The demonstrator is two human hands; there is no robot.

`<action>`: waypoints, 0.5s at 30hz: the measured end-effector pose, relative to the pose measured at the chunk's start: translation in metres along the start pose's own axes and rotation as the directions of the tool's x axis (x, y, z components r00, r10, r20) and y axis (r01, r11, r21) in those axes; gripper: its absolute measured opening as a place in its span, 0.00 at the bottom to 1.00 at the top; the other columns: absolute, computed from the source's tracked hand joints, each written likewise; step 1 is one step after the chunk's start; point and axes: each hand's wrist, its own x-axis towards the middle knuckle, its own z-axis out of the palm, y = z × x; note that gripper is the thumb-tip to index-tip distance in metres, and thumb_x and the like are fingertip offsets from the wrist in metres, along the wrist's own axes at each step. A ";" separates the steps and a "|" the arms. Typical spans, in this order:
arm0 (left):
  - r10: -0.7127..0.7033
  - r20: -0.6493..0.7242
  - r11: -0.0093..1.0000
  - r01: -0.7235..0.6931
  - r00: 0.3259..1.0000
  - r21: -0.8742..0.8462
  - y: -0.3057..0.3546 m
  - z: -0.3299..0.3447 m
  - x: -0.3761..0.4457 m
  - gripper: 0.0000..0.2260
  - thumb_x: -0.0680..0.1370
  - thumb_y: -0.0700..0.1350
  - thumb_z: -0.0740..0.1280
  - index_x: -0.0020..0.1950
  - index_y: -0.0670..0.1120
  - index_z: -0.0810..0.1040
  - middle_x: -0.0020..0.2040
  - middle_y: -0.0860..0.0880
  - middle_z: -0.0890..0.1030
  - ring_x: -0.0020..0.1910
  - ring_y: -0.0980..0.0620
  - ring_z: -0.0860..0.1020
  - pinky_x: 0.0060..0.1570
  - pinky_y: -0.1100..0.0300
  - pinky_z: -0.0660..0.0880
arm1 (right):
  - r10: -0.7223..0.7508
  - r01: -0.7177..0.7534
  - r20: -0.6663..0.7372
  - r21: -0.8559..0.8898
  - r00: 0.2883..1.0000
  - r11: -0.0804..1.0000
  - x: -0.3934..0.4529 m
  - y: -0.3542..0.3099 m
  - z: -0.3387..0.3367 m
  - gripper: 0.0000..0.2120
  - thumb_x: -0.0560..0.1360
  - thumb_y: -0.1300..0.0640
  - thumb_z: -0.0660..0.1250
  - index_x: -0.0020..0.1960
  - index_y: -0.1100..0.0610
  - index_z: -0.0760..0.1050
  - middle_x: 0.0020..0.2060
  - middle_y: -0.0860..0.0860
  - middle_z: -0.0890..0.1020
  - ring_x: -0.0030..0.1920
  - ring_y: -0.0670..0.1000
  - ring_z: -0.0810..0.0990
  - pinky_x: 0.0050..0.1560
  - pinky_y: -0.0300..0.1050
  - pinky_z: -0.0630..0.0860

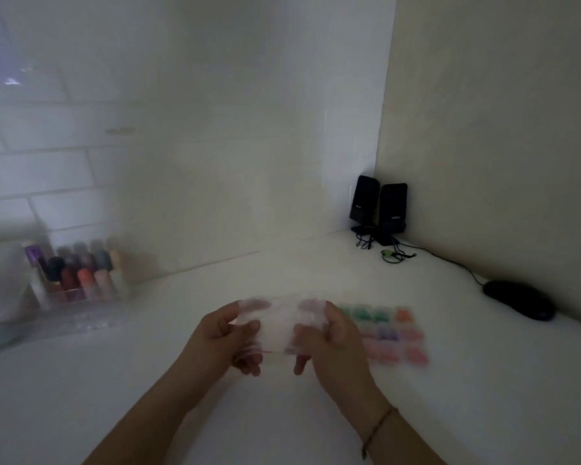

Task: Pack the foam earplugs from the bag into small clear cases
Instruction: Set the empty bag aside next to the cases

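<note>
Both my hands hold a clear plastic bag (277,325) above the white desk, near its middle. My left hand (227,333) grips the bag's left side and my right hand (329,333) grips its right side. The bag is blurred; a thin red strip runs along its lower edge and faint pink shapes show at its top. Just right of my right hand, several small clear cases (388,333) lie in rows on the desk, holding green, orange, purple and pink earplugs.
A clear organiser with several coloured bottles (81,273) stands at the back left beside a translucent box (0,290). Two black speakers (379,209) with cables sit in the back corner. A black mouse (519,298) lies at the right by the wall.
</note>
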 end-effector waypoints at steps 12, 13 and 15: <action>0.115 0.241 0.992 -0.122 0.964 0.017 0.047 0.101 -0.021 0.16 0.58 0.52 0.78 0.35 0.45 0.79 0.33 0.43 0.78 0.31 0.46 0.79 0.37 0.56 0.78 | -0.039 0.059 0.106 -0.189 0.994 0.980 -0.070 -0.055 -0.152 0.05 0.75 0.59 0.69 0.40 0.56 0.77 0.30 0.55 0.82 0.27 0.53 0.80 0.26 0.42 0.71; 0.210 0.249 0.953 -0.254 0.945 0.162 0.052 0.127 -0.029 0.13 0.60 0.50 0.76 0.36 0.45 0.78 0.32 0.45 0.78 0.31 0.48 0.79 0.37 0.57 0.78 | -0.051 0.061 0.046 -0.252 0.998 0.966 -0.086 -0.057 -0.174 0.07 0.73 0.63 0.71 0.42 0.53 0.75 0.31 0.56 0.82 0.27 0.52 0.80 0.28 0.42 0.72; 0.355 0.359 0.829 -0.468 0.863 0.306 0.050 0.175 -0.045 0.05 0.66 0.45 0.73 0.36 0.50 0.78 0.33 0.47 0.78 0.32 0.52 0.77 0.36 0.65 0.75 | -0.049 0.030 -0.058 -0.295 0.997 0.955 -0.124 -0.065 -0.217 0.16 0.71 0.68 0.72 0.49 0.49 0.74 0.31 0.57 0.82 0.29 0.54 0.81 0.30 0.43 0.74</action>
